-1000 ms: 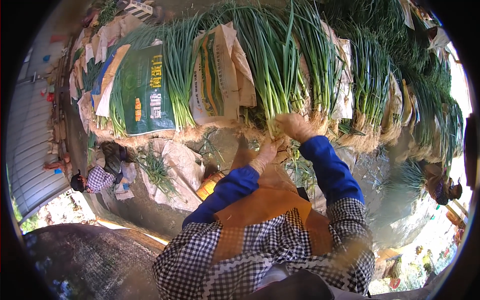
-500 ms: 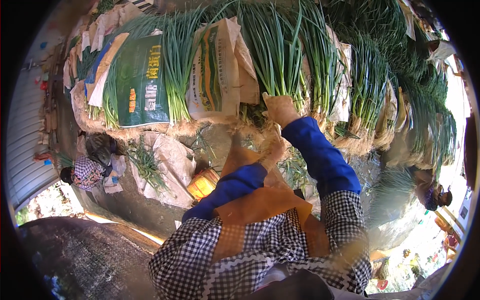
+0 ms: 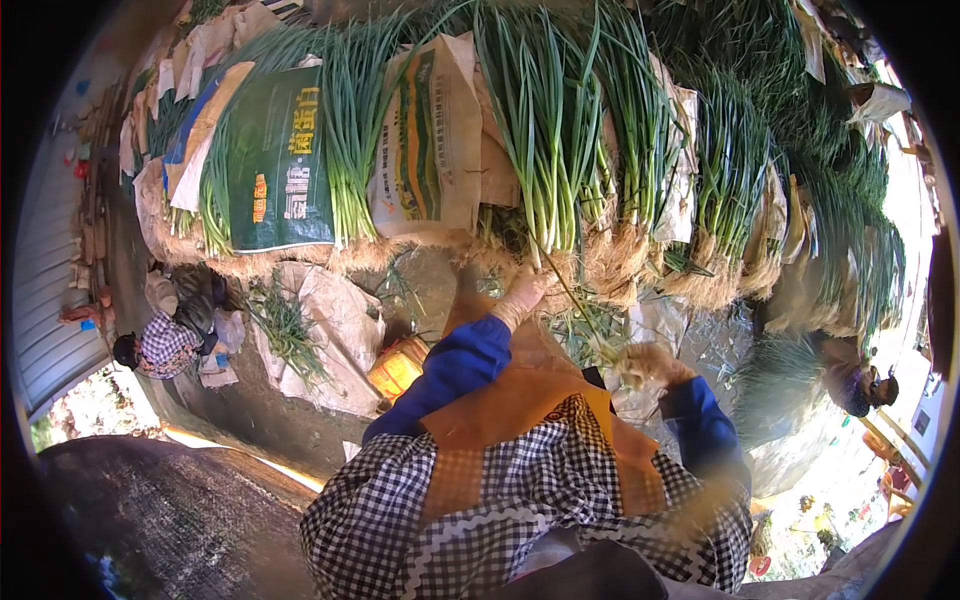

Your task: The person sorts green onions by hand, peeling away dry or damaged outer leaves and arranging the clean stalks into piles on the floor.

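Note:
A bunch of green onions hangs in front of me, leaves up and pale roots down. My left hand is closed at the root end of this bunch; what its fingers grip is hidden. Lower and to the right, my right hand is closed on a thin green onion leaf. This strand slants down from the bunch's base near my left hand to the right fingers. Motion blurs the right hand a little.
More green onion bunches stand in a row, with printed sacks between them. Below lie a pale sack with loose leaves and a yellow-orange box. Other people crouch at far left and far right.
My right hand has left the lower stems of the bunch and moved down and right, drawing the thin leaf out. My left hand has shifted slightly up and left.

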{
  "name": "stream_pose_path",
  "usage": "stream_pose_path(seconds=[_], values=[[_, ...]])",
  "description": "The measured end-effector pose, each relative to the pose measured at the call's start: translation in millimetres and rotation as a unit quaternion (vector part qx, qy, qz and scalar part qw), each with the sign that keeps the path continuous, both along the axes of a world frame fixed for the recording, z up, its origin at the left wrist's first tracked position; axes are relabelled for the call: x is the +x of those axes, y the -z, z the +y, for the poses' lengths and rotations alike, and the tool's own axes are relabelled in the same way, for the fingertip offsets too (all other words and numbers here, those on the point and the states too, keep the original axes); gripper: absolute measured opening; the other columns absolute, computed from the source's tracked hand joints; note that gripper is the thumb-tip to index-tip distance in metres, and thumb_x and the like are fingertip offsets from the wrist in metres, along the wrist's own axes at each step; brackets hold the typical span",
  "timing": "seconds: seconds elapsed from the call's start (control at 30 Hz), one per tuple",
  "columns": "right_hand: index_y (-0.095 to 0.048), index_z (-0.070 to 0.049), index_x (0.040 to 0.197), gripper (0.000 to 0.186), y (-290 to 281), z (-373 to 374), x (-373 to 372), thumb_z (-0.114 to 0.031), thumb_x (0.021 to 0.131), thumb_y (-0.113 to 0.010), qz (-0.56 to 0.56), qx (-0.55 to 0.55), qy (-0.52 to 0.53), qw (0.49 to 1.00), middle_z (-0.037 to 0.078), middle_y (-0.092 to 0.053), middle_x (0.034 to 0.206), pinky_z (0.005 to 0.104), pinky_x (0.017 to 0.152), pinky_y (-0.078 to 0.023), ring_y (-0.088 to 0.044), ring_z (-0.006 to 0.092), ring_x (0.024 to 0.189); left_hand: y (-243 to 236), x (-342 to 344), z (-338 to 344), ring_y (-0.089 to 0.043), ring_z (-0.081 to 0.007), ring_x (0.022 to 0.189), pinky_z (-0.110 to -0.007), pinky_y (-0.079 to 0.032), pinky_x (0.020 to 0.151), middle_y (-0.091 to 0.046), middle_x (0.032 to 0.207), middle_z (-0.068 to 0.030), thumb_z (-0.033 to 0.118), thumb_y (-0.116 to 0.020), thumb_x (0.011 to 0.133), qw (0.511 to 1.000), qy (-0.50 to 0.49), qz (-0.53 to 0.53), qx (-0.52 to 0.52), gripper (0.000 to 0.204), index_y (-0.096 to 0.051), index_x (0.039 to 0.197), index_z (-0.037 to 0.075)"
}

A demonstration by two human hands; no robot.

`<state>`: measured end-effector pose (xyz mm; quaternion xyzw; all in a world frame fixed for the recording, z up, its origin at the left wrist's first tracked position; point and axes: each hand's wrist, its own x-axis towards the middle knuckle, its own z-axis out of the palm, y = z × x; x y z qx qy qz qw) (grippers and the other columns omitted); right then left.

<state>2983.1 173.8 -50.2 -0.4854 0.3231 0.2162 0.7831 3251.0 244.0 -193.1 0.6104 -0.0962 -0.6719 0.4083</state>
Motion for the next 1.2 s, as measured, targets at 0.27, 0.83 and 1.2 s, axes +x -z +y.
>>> stream_pose_path(seconds=[0.27,0.83,1.2], values=[[-0.064,-0.009,0.091,0.025,105,-2,-26,-0.032,0.085,-0.054,0.141,-0.497,-0.030,0.856,0.013,-0.065,0.081,0.0358,0.069,-0.050,-0.063,0.0277,0.075,-21,28,7,-0.059,-0.0176,0.088,-0.030,-0.047,0.081,-0.063,0.097,-0.0076,0.014,-0.059,0.082,0.987,-0.028,0.155,-0.022,0.028,-0.058,0.106,0.000],[-0.053,0.001,0.114,0.035,115,-14,184,-0.025,0.090,-0.050,-0.045,-0.461,0.331,0.822,0.014,-0.060,0.105,0.0301,0.088,-0.041,-0.054,0.0216,0.101,-67,37,-27,-0.048,-0.0127,0.100,-0.027,-0.041,0.086,-0.045,0.120,-0.0019,0.021,-0.070,0.074,0.990,0.023,0.030,-0.133,0.067,-0.035,0.130,0.005],[-0.055,-0.006,0.111,0.036,93,-39,171,-0.033,0.093,-0.039,-0.086,-0.077,0.539,0.835,0.005,-0.063,0.080,0.0215,0.054,-0.040,-0.051,0.0100,0.062,-35,47,13,-0.054,-0.0189,0.088,-0.030,-0.038,0.089,-0.061,0.090,-0.0089,0.016,-0.054,0.068,0.966,-0.154,0.102,-0.180,0.025,-0.060,0.085,-0.001]])
